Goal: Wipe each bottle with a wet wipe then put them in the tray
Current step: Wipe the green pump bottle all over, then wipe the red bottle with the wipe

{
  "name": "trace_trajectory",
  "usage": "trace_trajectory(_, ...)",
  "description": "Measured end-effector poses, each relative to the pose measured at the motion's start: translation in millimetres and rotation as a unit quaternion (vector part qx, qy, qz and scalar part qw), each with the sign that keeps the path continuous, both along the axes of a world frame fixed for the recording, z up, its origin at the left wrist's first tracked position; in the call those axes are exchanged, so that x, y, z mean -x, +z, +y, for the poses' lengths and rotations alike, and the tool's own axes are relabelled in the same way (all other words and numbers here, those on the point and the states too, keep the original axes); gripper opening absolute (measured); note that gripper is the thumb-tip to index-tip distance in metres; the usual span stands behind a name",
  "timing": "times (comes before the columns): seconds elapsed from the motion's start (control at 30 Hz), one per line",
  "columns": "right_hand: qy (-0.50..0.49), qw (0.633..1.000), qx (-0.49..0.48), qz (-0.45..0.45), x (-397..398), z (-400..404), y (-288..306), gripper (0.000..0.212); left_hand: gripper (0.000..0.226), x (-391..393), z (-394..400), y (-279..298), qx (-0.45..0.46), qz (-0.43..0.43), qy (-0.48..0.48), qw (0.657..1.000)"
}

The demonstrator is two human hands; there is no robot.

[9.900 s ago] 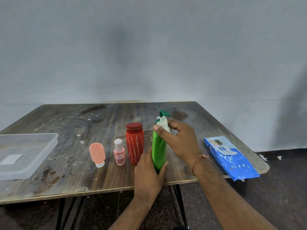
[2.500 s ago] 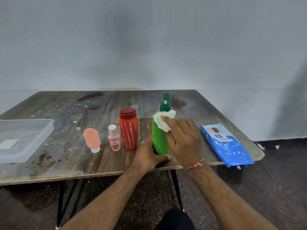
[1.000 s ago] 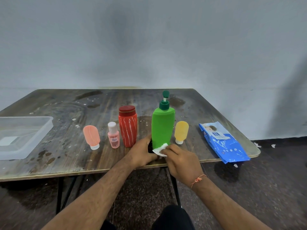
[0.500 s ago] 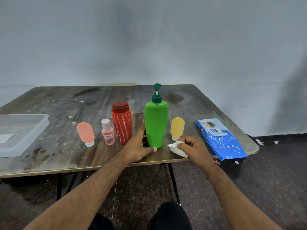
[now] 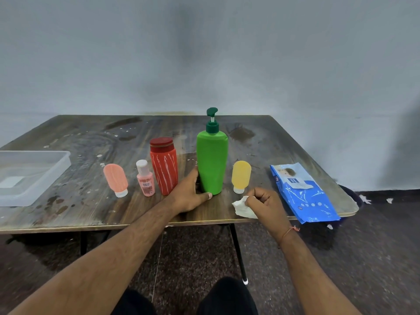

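Left hand (image 5: 189,196) grips base of tall green plastic pump bottle (image 5: 211,160), upright near front edge of dark wooden worktop (image 5: 79,201). Right hand (image 5: 266,204) pinches crumpled white wet wipe (image 5: 242,206), resting on worktop right of bottle. Small yellow squeeze bottle (image 5: 241,176) stands just beside; red white-striped bottle (image 5: 164,165), small pink bottle (image 5: 145,178), peach squeeze bottle (image 5: 115,180) line up left. Clear plastic tray (image 5: 56,165) at far left, holds no bottles. Blue wipes pack (image 5: 303,196) at right edge.
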State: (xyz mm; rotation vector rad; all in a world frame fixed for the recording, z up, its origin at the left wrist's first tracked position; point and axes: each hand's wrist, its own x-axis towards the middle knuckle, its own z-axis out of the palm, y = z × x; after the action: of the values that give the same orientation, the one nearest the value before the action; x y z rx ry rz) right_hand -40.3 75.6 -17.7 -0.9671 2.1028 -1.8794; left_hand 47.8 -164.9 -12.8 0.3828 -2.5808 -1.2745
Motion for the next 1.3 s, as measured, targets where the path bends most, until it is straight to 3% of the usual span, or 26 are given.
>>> trace_trajectory(0.23,-0.001,1.000,0.006,-0.005,2,0,-2,0.022,0.098,-1,6,-6,-0.008,0.035,0.024,0.999)
trace_trajectory(0.5,0.004,1.000,0.000,-0.018,3,0,1,0.026,0.094,-32,27,-7,0.041,0.097,0.088,0.990)
trace_trajectory(0.57,0.005,1.000,-0.003,-0.013,3,0,0,0.026,0.079,-53,35,-6,0.038,0.127,0.109,0.985)
trace_trajectory(0.67,0.004,1.000,0.002,-0.013,3,0,0,0.023,0.035,-82,38,7,0.060,0.208,0.130,0.968)
trace_trajectory(0.73,0.006,1.000,0.005,-0.014,2,0,0,0.022,0.022,-95,33,23,0.048,0.259,0.166,0.950)
trace_trajectory(0.87,0.001,1.000,0.007,-0.020,2,0,0,0.023,0.039,-105,9,50,0.007,0.307,0.246,0.919)
trace_trajectory(1.03,-0.009,1.000,-0.001,-0.022,-3,0,1,0.023,0.068,-100,-21,68,0.025,0.258,0.247,0.934)
trace_trajectory(1.3,-0.027,0.999,-0.026,-0.014,-5,0,3,0.025,0.044,-93,-23,84,0.055,0.198,0.220,0.954)
